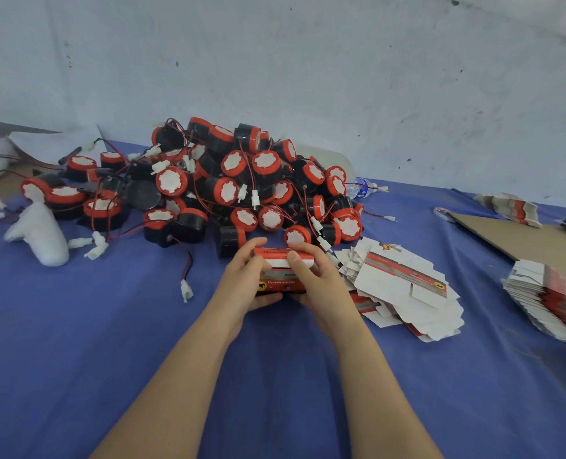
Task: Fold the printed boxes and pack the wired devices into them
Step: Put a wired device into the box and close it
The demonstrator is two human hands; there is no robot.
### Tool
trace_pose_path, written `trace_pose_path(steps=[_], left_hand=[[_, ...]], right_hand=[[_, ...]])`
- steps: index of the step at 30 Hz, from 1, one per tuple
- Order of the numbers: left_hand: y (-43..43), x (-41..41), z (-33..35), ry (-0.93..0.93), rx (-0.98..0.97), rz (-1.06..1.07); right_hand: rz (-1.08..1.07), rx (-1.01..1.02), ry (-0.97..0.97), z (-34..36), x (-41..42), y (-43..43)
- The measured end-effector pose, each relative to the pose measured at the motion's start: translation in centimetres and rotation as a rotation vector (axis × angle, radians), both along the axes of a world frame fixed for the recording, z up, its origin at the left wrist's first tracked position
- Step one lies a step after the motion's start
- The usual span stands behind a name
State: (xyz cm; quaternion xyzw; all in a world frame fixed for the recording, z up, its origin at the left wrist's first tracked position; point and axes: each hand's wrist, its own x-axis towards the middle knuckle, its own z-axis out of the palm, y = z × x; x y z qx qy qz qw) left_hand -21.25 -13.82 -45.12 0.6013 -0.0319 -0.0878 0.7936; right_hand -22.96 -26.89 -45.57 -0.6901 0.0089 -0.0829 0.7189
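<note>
Wall [308, 61]: pale and scuffed with dark marks, it fills the whole top of the view behind the bench.
Bench [76, 342]: covered in a blue cloth that runs from the wall to the near edge of the view.
Wired devices [241, 180]: a big heap of round black units with red rims and white faces lies at the back middle. Their red and black leads and white plugs are tangled through it, and more units are scattered to the left.
Cardboard sheet [519, 236]: plain brown, lying flat at the far right.
Flat blanks [404, 286]: a loose fan of unfolded white and red printed cartons, just right of the hands.
Stacked blanks [553, 303]: a neater, thicker bundle at the right edge, near the cardboard sheet.
White padded lump [43, 236]: soft-looking, lying on the cloth at the left among stray plugs.
Left hand [245, 279]: it grips the left end of the box, with the fingers [253, 245] curled over its far top edge.
Right hand [314, 279]: it grips the right end, fingers wrapped round it and the thumb lying on the white top flap.
Printed box [280, 286]: red and black with a yellow badge, held between both hands in front of the heap; I cannot tell what is inside.
Water bottle [362, 188]: lying on its side behind the heap's right edge.
Loose plug [186, 289]: white, on a lead's end, left of the hands.
</note>
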Motion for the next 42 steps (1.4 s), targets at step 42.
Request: trace_pose_path(steps=[42], left_hand=[[-0.6, 0.3, -1.2, -0.127, 0.084, 0.091]], right_hand=[[-0.005, 0.099, 0.015, -0.3, 0.3, 0.4]])
